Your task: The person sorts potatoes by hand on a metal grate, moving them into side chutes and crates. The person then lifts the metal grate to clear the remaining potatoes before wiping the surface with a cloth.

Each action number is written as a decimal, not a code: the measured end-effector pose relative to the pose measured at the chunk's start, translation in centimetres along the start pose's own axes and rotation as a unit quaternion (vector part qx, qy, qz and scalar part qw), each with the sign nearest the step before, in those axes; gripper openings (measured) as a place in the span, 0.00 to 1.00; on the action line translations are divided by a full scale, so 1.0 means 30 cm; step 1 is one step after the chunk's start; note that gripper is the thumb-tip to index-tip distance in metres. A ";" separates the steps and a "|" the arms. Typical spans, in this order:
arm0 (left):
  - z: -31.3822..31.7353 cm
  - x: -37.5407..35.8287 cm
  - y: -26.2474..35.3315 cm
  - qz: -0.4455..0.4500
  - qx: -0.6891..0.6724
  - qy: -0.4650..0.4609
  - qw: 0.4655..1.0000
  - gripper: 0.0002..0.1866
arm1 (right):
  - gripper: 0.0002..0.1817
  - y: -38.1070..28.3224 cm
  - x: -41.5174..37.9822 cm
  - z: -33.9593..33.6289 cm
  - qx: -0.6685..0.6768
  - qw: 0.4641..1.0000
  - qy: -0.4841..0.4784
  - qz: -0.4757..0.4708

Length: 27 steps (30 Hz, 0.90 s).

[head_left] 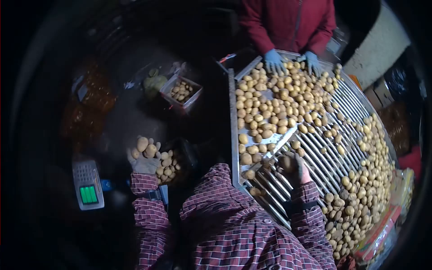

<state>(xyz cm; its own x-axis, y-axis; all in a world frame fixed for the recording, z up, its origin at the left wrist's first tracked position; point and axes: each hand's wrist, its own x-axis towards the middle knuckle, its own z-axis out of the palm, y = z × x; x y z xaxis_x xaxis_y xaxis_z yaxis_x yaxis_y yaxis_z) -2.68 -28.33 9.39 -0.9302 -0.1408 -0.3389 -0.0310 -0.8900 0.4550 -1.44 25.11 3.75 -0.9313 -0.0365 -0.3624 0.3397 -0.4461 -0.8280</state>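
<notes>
Two gloved hands work at a roller table heaped with potatoes. The left hand is off the table's left edge, over a dark bin of potatoes, its fingers curled up around a handful of potatoes that sit piled on the palm. The right hand rests on the bare rollers near the table's near-left corner, fingers bent over a potato; whether they grip it or only cover it I cannot tell. Bare rollers run in a diagonal strip from that hand towards the far-right edge, with potatoes thick on the far-left part and along the right edge. At the far edge another person's blue gloves lie on the pile. Left of the table sit a small box of potatoes and, nearer, a scale with a lit green display.
</notes>
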 end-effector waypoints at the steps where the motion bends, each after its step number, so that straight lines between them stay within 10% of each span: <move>1: -0.040 -0.036 0.032 0.032 -0.009 0.045 0.998 0.35 | 0.21 -0.001 0.019 0.090 -0.046 0.999 -0.020 0.011; 3: -0.109 -0.095 0.048 0.073 -0.058 0.087 0.992 0.35 | 0.22 -0.060 0.039 0.327 0.023 0.991 -0.049 0.126; 5: -0.193 -0.132 0.048 0.098 -0.079 0.103 0.987 0.35 | 0.26 0.025 0.087 0.437 -0.171 0.954 -0.246 0.027; 11: -0.326 -0.135 0.013 0.050 -0.206 0.068 0.975 0.30 | 0.29 0.068 0.033 0.519 -0.184 0.939 -0.278 0.089; 14: -0.550 0.022 -0.102 0.142 0.178 0.002 0.974 0.28 | 0.24 0.065 -0.024 0.371 -0.029 0.970 -0.167 0.176; 17: -0.405 0.123 -0.230 -0.021 -0.324 0.137 0.936 0.28 | 0.22 0.069 -0.117 0.205 -0.061 0.985 -0.027 0.157; 21: -0.050 0.412 -0.220 0.005 -0.031 0.076 0.997 0.27 | 0.18 0.111 -0.256 0.012 0.134 0.982 -0.012 0.132; 27: 0.002 0.846 -0.251 -0.045 0.244 -0.012 0.969 0.26 | 0.16 0.199 -0.534 -0.184 -0.155 0.952 0.261 0.023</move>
<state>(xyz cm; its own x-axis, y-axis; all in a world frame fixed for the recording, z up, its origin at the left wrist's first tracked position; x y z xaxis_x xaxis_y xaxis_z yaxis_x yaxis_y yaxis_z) -26.09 -25.17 -2.59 -0.9242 -0.0566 -0.3777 -0.2753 -0.5868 0.7615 16.23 27.97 2.26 -0.7498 0.4363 -0.4974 0.4765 -0.1655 -0.8635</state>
